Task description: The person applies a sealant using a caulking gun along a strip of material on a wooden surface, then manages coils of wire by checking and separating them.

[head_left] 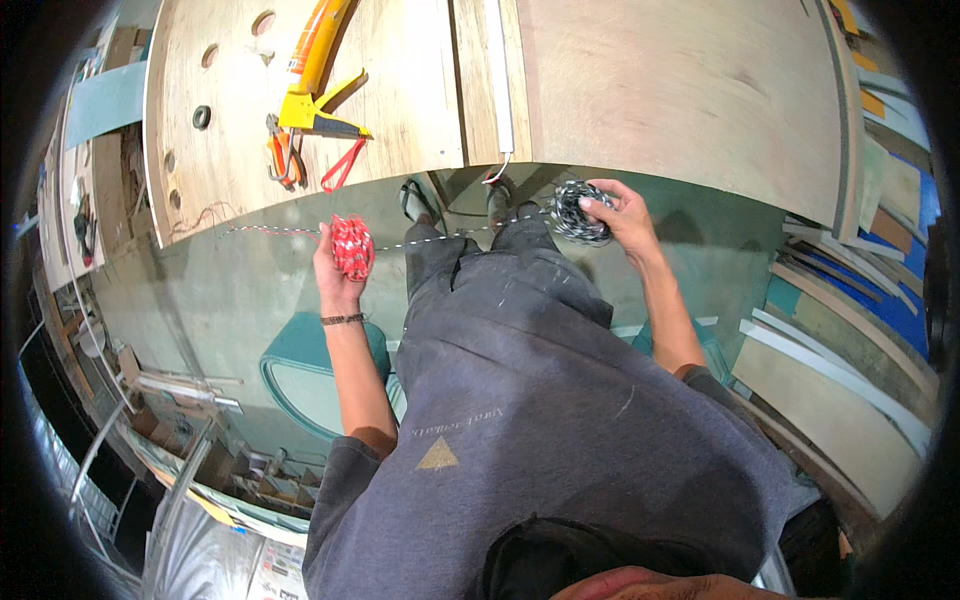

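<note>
My left hand point(332, 274) is closed around the edge of a bundle of red-and-white cord point(353, 249). From the bundle, a thin red-and-white end point(275, 231) runs out leftward. In my right hand point(633, 225), fingers and thumb grip a coil of black-and-white cord point(577, 213). A speckled strand point(432, 240) stretches between the two bundles above my legs. Whether it is wire or textile cord, I cannot tell. Both hands are held apart, just in front of the workbench's near edge.
On the wooden bench point(410, 110) lie a yellow caulking gun point(310, 100), orange-handled pliers point(284, 155), a red strap point(344, 166) and a black ring point(201, 117). A white strip point(500, 80) runs along it. Teal stools point(290, 370) stand behind me; boards point(830, 400) are stacked at right.
</note>
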### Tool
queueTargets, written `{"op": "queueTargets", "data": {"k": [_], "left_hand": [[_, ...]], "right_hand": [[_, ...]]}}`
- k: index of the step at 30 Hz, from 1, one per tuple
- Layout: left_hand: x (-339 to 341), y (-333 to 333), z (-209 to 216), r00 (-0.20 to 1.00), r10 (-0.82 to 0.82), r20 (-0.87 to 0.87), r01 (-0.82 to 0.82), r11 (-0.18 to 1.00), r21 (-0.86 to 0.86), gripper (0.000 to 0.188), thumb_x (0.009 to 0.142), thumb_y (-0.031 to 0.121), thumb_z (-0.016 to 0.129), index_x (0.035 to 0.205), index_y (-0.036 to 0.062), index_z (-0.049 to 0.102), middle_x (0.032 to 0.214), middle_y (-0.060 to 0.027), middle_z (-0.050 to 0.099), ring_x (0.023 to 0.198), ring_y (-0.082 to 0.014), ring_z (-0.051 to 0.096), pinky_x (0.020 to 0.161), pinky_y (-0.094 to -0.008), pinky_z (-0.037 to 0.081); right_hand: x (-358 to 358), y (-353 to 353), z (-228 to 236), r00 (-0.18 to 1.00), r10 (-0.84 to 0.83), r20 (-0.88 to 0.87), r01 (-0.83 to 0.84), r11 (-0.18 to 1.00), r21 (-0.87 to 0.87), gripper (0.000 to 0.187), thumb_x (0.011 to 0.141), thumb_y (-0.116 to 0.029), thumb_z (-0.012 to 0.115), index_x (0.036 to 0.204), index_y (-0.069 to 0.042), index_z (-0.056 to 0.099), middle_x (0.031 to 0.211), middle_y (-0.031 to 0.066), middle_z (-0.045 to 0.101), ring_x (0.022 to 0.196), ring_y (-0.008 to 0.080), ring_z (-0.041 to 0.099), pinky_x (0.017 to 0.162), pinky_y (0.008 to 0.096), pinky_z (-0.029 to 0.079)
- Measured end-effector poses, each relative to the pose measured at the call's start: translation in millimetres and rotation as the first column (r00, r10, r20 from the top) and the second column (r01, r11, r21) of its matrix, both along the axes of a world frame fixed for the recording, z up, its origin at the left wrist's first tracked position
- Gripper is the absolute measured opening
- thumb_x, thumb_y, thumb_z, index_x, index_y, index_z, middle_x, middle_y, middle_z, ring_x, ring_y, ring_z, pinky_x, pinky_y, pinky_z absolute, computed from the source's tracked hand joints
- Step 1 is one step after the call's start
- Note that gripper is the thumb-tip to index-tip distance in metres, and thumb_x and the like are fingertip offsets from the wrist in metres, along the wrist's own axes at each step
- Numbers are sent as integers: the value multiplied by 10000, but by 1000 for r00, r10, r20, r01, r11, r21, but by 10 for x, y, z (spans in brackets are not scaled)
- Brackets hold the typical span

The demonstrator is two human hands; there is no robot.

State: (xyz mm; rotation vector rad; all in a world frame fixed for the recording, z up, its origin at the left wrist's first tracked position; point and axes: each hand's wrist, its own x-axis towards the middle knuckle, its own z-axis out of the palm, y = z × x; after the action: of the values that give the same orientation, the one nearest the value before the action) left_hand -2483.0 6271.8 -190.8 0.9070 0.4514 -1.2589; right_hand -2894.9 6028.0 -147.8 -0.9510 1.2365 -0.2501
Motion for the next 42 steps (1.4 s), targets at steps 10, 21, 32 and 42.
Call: {"op": "queueTargets", "data": {"k": [10, 21, 32, 42], "left_hand": [[-181, -106, -120, 995, 79, -54, -87, 985, -151, 357, 1109, 371, 467, 1180, 75, 654, 1176, -133, 720, 1037, -290, 704, 885, -456, 602], [-339, -500, -312, 994, 106, 42, -101, 990, -101, 412, 1108, 417, 425, 1293, 106, 623, 1275, -119, 687, 1164, -287, 669, 1017, -473, 567], [-655, -739, -170, 975, 122, 185, -134, 989, 55, 560, 1121, 510, 272, 1440, 141, 549, 1381, -110, 643, 1270, -296, 617, 1109, -507, 495], [-534, -684, -27, 979, 109, 171, -85, 987, -139, 520, 1137, 425, 292, 1364, 34, 550, 1335, -154, 645, 1241, -321, 630, 1091, -540, 511]], "right_hand": [[-817, -1324, 305, 917, 382, 111, -377, 924, -68, 548, 796, -139, 808, 1294, 32, 657, 1170, 94, 730, 1036, 154, 691, 928, 300, 562], [-442, -2565, -381, 916, 354, 187, -359, 933, -8, 470, 741, -80, 590, 1182, 47, 695, 954, 83, 721, 888, 145, 681, 807, 318, 594], [414, -2335, -489, 840, -213, -499, -436, 282, -855, 375, 899, -276, 663, 1218, -88, 725, 1268, 182, 649, 1277, 354, 550, 1111, 435, 430], [1894, 43, 339, 829, 560, -20, -474, 682, -558, 454, 912, -392, 740, 1138, 1, 712, 983, 166, 762, 907, 276, 745, 818, 391, 578]]}}
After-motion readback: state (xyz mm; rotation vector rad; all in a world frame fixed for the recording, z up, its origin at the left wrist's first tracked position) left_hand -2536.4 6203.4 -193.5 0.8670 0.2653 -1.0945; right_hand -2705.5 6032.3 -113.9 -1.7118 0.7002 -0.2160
